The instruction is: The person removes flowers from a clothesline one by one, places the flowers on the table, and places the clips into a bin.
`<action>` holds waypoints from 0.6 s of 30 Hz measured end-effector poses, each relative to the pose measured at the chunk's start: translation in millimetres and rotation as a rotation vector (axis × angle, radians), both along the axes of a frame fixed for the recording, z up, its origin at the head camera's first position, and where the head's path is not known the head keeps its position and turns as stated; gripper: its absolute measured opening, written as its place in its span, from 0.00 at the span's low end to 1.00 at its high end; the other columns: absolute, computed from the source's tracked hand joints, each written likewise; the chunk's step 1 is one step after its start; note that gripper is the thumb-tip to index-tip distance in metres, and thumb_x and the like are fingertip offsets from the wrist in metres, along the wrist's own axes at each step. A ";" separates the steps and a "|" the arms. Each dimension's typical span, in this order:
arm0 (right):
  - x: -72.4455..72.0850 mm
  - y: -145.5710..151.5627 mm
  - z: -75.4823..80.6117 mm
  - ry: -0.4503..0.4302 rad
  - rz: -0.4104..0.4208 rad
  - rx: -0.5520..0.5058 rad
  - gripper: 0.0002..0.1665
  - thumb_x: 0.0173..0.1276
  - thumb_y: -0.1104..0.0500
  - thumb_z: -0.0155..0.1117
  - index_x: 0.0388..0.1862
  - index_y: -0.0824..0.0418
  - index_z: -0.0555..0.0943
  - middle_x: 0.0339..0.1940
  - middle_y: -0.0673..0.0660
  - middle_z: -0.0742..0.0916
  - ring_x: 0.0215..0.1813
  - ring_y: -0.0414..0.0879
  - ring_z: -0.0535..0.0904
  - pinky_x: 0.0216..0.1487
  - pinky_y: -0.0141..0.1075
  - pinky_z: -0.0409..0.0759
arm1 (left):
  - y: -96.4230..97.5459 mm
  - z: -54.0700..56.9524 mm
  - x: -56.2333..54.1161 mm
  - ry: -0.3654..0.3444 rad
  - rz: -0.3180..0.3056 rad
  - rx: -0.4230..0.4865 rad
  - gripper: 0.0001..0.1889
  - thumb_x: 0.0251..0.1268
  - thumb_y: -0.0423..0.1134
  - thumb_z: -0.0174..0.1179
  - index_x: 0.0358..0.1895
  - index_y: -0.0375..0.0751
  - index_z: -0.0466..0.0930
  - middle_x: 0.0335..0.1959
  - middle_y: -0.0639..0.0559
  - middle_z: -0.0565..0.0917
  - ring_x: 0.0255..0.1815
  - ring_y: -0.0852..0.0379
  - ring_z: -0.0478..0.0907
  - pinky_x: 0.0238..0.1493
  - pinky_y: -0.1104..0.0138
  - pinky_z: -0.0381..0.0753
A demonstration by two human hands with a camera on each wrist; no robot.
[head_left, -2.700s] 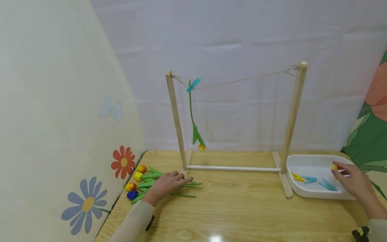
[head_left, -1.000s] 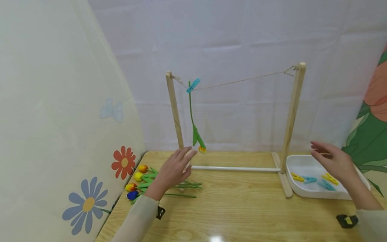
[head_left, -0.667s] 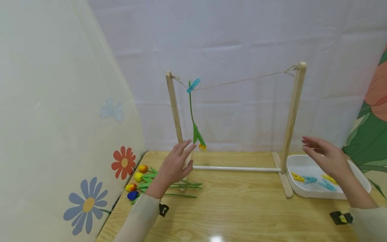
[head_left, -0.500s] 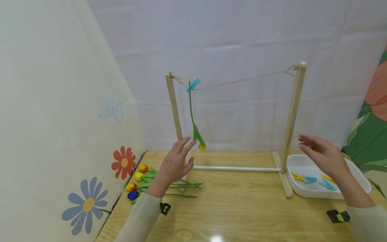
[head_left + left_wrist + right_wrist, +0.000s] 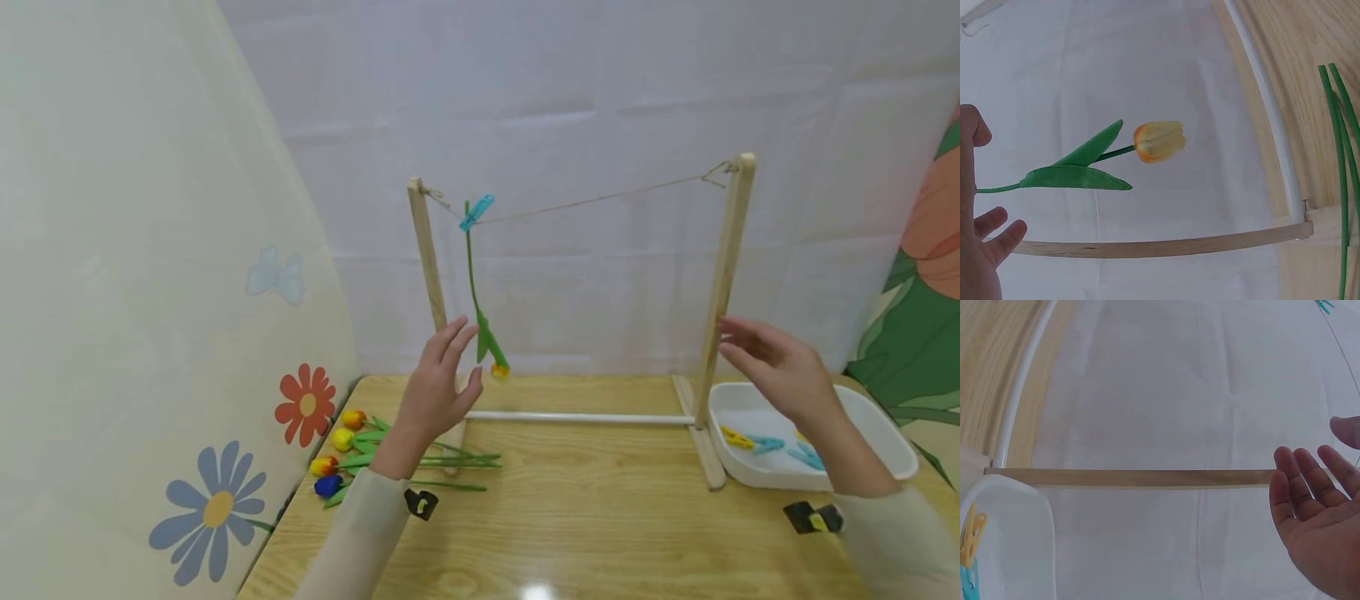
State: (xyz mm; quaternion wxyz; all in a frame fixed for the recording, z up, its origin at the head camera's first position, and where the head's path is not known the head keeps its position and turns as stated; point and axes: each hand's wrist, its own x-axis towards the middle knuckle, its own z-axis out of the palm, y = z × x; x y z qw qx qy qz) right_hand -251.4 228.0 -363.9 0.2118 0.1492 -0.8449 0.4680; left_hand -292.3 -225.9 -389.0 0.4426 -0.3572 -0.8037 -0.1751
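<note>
An artificial tulip (image 5: 499, 371) with a yellow-orange bloom hangs head down from the string (image 5: 592, 200), held by a blue clothespin (image 5: 476, 213). My left hand (image 5: 433, 392) is raised in front of the left post, its fingers apart and holding nothing. In the left wrist view, the hanging tulip (image 5: 1159, 142) lies just beyond that hand. My right hand (image 5: 783, 371), also holding nothing, is in the air by the right post (image 5: 723, 292), fingers slightly bent. Whether it touches the post cannot be told. Several tulips (image 5: 342, 439) lie on the table at the left, stems pointing right.
A white tray (image 5: 896, 446) with yellow clothespins (image 5: 738, 438) and blue clothespins (image 5: 767, 444) stands right of the wooden rack; my right forearm hides part of it. A white rod (image 5: 577, 417) joins the posts near the table (image 5: 585, 525). A decorated panel (image 5: 187, 250) borders the left.
My right hand has let go of a yellow clothespin, left in the tray, and moved up and left to the post. My left hand has risen off the lying tulips.
</note>
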 end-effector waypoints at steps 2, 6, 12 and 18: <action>-0.9 -3.0 2.3 0.016 0.027 -0.020 0.25 0.76 0.57 0.63 0.67 0.67 0.76 0.52 0.38 0.84 0.49 0.23 0.78 0.48 0.15 0.76 | 2.2 2.3 -0.9 0.000 0.003 0.027 0.36 0.56 0.29 0.66 0.71 0.35 0.67 0.68 0.32 0.72 0.62 0.34 0.74 0.52 0.46 0.82; -2.2 -8.7 6.8 0.033 0.075 -0.073 0.24 0.75 0.60 0.63 0.66 0.68 0.77 0.52 0.37 0.85 0.50 0.26 0.80 0.49 0.17 0.77 | 5.8 7.8 -1.6 -0.016 0.005 0.076 0.35 0.59 0.29 0.64 0.72 0.34 0.66 0.69 0.32 0.71 0.63 0.33 0.73 0.53 0.45 0.82; -4.1 -17.5 12.4 -0.007 0.095 -0.105 0.26 0.75 0.57 0.63 0.69 0.63 0.76 0.52 0.33 0.83 0.52 0.27 0.80 0.50 0.18 0.78 | 11.0 15.0 -1.3 -0.033 0.005 0.118 0.35 0.61 0.31 0.65 0.72 0.34 0.65 0.69 0.32 0.70 0.67 0.34 0.71 0.55 0.45 0.81; -6.6 -28.7 21.3 -0.059 0.113 -0.156 0.26 0.75 0.56 0.64 0.68 0.62 0.76 0.53 0.35 0.84 0.52 0.29 0.81 0.51 0.20 0.79 | 16.0 20.6 -4.9 -0.052 -0.003 0.178 0.34 0.62 0.31 0.64 0.73 0.33 0.65 0.69 0.32 0.71 0.69 0.37 0.70 0.59 0.48 0.81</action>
